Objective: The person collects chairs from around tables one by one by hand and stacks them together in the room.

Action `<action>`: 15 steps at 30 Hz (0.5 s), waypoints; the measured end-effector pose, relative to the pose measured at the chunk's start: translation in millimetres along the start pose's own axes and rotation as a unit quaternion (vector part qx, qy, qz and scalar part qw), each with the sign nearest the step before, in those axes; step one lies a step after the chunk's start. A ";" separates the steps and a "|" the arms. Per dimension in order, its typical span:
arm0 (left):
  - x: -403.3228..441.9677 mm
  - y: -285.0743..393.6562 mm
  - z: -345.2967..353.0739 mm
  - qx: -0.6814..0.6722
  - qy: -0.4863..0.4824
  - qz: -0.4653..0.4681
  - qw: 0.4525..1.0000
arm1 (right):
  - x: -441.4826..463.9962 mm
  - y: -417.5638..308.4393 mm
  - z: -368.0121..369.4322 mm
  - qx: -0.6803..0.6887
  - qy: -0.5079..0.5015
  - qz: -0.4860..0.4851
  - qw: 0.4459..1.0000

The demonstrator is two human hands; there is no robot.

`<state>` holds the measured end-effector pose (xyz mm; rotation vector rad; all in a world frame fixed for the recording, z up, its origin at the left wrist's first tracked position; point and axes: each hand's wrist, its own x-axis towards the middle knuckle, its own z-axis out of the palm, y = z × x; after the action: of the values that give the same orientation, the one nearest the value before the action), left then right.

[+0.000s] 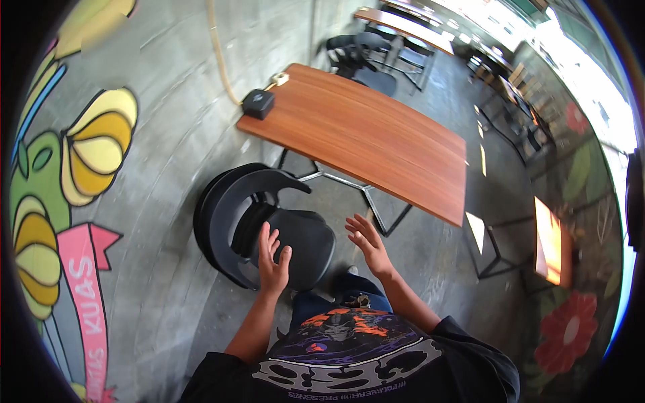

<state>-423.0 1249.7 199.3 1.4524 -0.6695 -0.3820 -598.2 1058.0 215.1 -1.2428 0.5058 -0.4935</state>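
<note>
My left hand [274, 260] is raised in front of the black chair [306, 238], fingers apart and holding nothing. The chair has a curved backrest and looks stacked with at least one more like it. Opposite, my right hand [367, 243] hovers over the floor to the right of the seat, its fingers spread and nothing in them. Whether the left hand touches the chair I cannot tell. Beyond both hands stands a wooden table [376, 131] on black metal legs. On its left corner sit a black box [258, 104] and a white power socket [280, 78].
Along the left runs a grey block wall [161, 148] with painted flowers and a pink banner [84, 295]. More black chairs [366, 64] and another wooden table [406, 27] stand at the back. A smaller table [548, 238] is on the right. A yellowish cable [218, 54] hangs down the wall.
</note>
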 end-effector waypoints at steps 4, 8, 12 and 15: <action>10.7 21.8 48.2 -0.046 -0.104 0.004 0.994 | -37.2 -37.4 -29.3 0.013 0.035 -0.082 0.996; -4.5 51.5 134.5 -0.083 -0.209 -0.012 0.974 | -91.4 -49.8 -85.2 0.021 0.079 -0.132 0.988; -48.5 79.9 254.8 -0.125 -0.331 -0.022 0.935 | -165.8 -54.3 -169.0 0.053 0.140 -0.159 0.976; -92.3 69.3 353.1 -0.138 -0.407 -0.048 0.901 | -231.7 -53.0 -242.1 0.054 0.209 -0.158 0.964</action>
<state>-725.4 1038.8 244.7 1.0191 -1.1522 -1.1513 -932.6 1002.3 228.8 -1.1197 0.6281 -1.0550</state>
